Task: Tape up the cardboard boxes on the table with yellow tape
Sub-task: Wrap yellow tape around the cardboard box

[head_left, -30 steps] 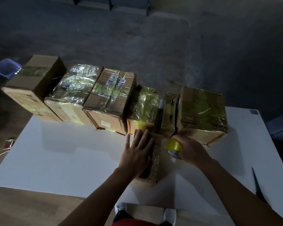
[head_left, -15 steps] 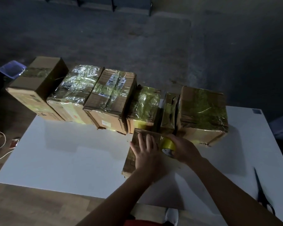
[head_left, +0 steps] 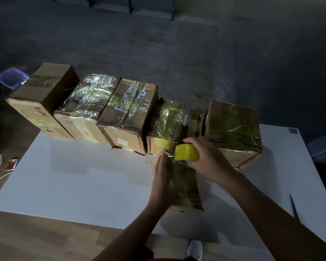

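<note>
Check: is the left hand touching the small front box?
Touching. The head view shows the left hand pressed flat against the small front box on its left side, no gap, while the right hand grips the yellow tape roll.

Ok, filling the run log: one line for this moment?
left hand: presses small box | right hand: holds yellow tape roll over it | stage: taping

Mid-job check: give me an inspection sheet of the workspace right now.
Surface: white table, dimly lit.
Job's things: small box in front; yellow tape roll at its far end; six taped boxes in a row behind.
Clutter: dark blade, likely scissors, near table's right edge.
Hands: left hand flat against small box; right hand grips tape roll.
Cables: white cable on floor, left.
Surroundings: blue bin far left.
</note>
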Tool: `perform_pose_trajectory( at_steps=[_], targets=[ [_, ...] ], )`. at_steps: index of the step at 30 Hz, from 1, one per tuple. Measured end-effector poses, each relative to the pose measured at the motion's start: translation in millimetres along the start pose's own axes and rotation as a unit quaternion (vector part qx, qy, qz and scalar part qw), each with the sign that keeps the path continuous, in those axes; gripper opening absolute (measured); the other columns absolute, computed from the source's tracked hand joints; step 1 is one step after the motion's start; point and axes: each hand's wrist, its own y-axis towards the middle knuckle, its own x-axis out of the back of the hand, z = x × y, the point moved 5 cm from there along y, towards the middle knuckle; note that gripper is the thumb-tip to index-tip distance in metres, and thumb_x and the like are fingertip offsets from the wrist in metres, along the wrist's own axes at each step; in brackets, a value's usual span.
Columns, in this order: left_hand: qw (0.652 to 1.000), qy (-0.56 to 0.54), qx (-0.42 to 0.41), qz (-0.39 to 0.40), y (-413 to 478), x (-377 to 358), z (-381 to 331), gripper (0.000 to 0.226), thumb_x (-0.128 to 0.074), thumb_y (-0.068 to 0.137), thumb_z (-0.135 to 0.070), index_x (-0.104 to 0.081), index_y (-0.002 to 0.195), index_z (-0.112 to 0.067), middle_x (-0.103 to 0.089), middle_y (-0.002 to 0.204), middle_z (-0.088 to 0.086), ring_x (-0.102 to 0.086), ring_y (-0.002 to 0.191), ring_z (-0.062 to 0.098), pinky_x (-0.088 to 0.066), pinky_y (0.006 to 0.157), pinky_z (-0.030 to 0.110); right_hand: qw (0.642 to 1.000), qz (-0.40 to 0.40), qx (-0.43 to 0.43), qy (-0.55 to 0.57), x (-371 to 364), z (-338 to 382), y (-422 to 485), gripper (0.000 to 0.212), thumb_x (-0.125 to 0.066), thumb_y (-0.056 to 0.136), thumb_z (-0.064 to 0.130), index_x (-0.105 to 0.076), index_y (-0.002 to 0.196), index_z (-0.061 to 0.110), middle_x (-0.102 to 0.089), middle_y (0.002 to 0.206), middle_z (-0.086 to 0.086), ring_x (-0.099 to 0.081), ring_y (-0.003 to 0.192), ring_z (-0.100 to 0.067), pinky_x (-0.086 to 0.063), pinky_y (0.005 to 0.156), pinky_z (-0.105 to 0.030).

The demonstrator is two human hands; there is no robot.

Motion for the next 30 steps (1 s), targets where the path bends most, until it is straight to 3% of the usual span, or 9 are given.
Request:
perform_pose_trajectory(
  at_steps=[2, 5, 10, 13, 17, 21, 24, 28, 30],
  targets=[
    [1.000, -0.001, 0.013, 0.019, -2, 0, 13, 0.086, -0.036, 0.080, 0.018, -0.020, 0.150, -0.029, -0.018, 0.158, 0.004, -0.016, 0.146, 0.016, -0.020, 0.115, 0.022, 1.000, 0.019, 0.002, 0.005, -6, -2, 1, 0.060, -0.076, 0.074, 0.023, -0.051, 0.129, 0.024, -0.056, 0.123, -0.004, -0.055, 0.106, -0.025, -0.040, 0.075, -0.031],
    [0.998, 0.032, 0.049, 0.035, -6, 0, 36, 0.075, -0.035, 0.088, 0.010, -0.021, 0.151, -0.030, -0.018, 0.158, 0.003, -0.022, 0.142, 0.018, -0.024, 0.108, 0.022, 0.995, 0.095, 0.000, -0.019, -34, 1, -6, 0.066, -0.074, 0.077, 0.030, -0.043, 0.135, 0.027, -0.051, 0.130, -0.001, -0.051, 0.114, -0.021, -0.039, 0.081, -0.029],
    [0.994, 0.047, 0.084, 0.045, -5, -3, 49, 0.066, -0.034, 0.093, 0.004, -0.021, 0.152, -0.023, -0.028, 0.150, 0.001, -0.030, 0.127, 0.007, -0.028, 0.103, 0.016, 0.996, 0.086, -0.009, -0.019, -46, 7, -11, 0.063, -0.072, 0.078, 0.029, -0.040, 0.131, 0.028, -0.054, 0.126, -0.003, -0.055, 0.104, -0.022, -0.038, 0.074, -0.028],
    [0.995, 0.029, 0.085, 0.045, -7, -6, 51, 0.070, -0.034, 0.092, 0.005, -0.015, 0.154, -0.022, -0.030, 0.144, -0.004, -0.028, 0.123, -0.001, -0.022, 0.100, 0.001, 0.996, 0.079, -0.020, -0.026, -27, 3, -11, 0.060, -0.073, 0.076, 0.032, -0.043, 0.128, 0.027, -0.062, 0.117, -0.007, -0.061, 0.093, -0.024, -0.040, 0.069, -0.029],
    [0.981, -0.010, 0.192, 0.037, -3, -8, 62, 0.062, -0.041, 0.097, -0.005, -0.014, 0.153, -0.011, -0.023, 0.158, 0.008, -0.022, 0.144, 0.021, -0.018, 0.114, 0.026, 0.994, 0.043, -0.039, -0.092, 10, -14, -20, 0.063, -0.072, 0.072, 0.042, -0.052, 0.127, 0.019, -0.068, 0.106, -0.013, -0.065, 0.089, -0.035, -0.040, 0.066, -0.030],
    [0.989, -0.030, 0.147, 0.020, -3, -12, 49, 0.067, -0.041, 0.094, 0.003, -0.015, 0.153, -0.015, -0.023, 0.158, 0.008, -0.021, 0.145, 0.020, -0.018, 0.113, 0.026, 0.991, 0.060, -0.051, -0.108, 11, -17, -27, 0.060, -0.074, 0.076, 0.033, -0.048, 0.128, 0.019, -0.066, 0.110, -0.010, -0.063, 0.094, -0.032, -0.039, 0.068, -0.029],
    [0.994, 0.075, 0.079, 0.015, 1, -6, 39, 0.077, -0.045, 0.089, 0.001, -0.011, 0.154, -0.021, -0.016, 0.160, 0.005, -0.016, 0.147, 0.023, -0.023, 0.115, 0.038, 0.993, 0.050, -0.044, -0.096, 7, -12, -22, 0.057, -0.074, 0.076, 0.036, -0.050, 0.125, 0.017, -0.067, 0.107, -0.011, -0.063, 0.093, -0.033, -0.037, 0.067, -0.029],
    [0.929, 0.335, -0.125, 0.096, 20, -15, 21, 0.083, -0.046, 0.095, -0.036, 0.019, 0.146, -0.030, 0.022, 0.157, -0.004, 0.025, 0.144, 0.022, 0.001, 0.117, 0.046, 0.994, 0.040, -0.045, -0.090, 8, -13, -22, 0.057, -0.076, 0.075, 0.033, -0.050, 0.123, 0.017, -0.066, 0.107, -0.009, -0.063, 0.093, -0.030, -0.036, 0.068, -0.027],
    [0.912, 0.360, -0.140, 0.135, 25, -22, 23, 0.077, -0.037, 0.098, -0.046, 0.020, 0.145, -0.028, 0.026, 0.154, -0.006, 0.032, 0.140, 0.018, 0.006, 0.118, 0.046, 0.996, 0.032, -0.038, -0.074, 7, -10, -25, 0.056, -0.076, 0.074, 0.030, -0.050, 0.122, 0.018, -0.065, 0.107, -0.007, -0.063, 0.092, -0.028, -0.037, 0.067, -0.027]
  ],
)
